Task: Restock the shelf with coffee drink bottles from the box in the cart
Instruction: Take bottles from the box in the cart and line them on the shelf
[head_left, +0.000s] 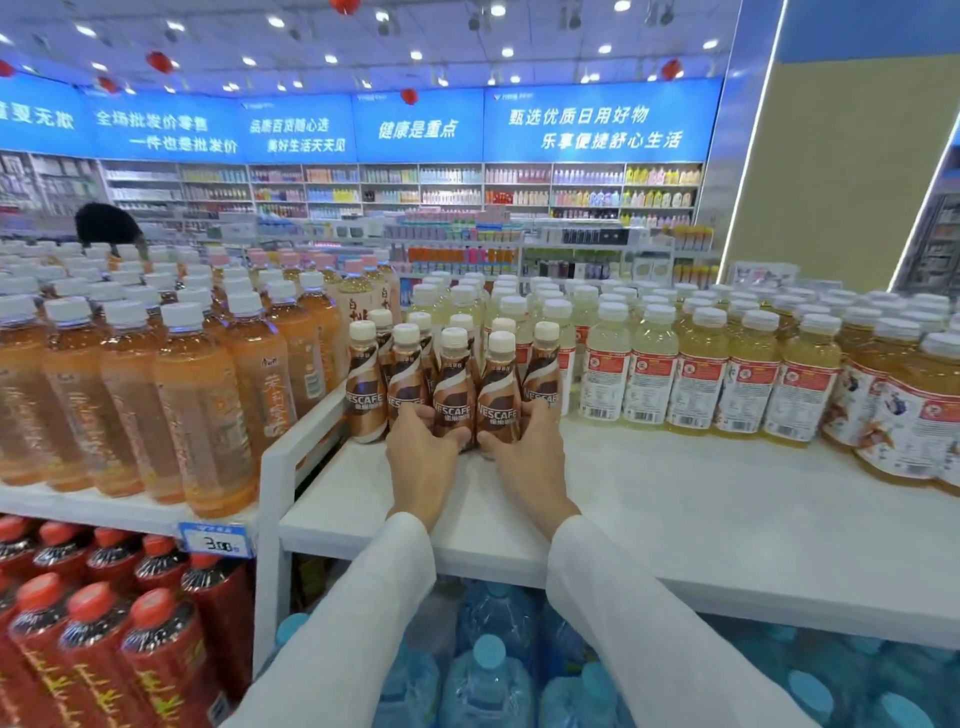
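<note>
Several brown-and-white coffee drink bottles (454, 384) with cream caps stand upright in a tight group on the white shelf (649, 499). My left hand (423, 457) grips the lower bodies of the front left bottles, fingers curled round them. My right hand (524, 452) wraps the base of the front right bottles. Both arms wear white sleeves. The box and cart are out of view.
Orange tea bottles (197, 405) fill the shelf to the left, beyond a white divider (283, 447). Pale yellow drink bottles (696, 374) stand to the right. Red bottles (104, 639) and blue water jugs (488, 670) sit on lower shelves. A dark-haired person (106, 223) is far back left.
</note>
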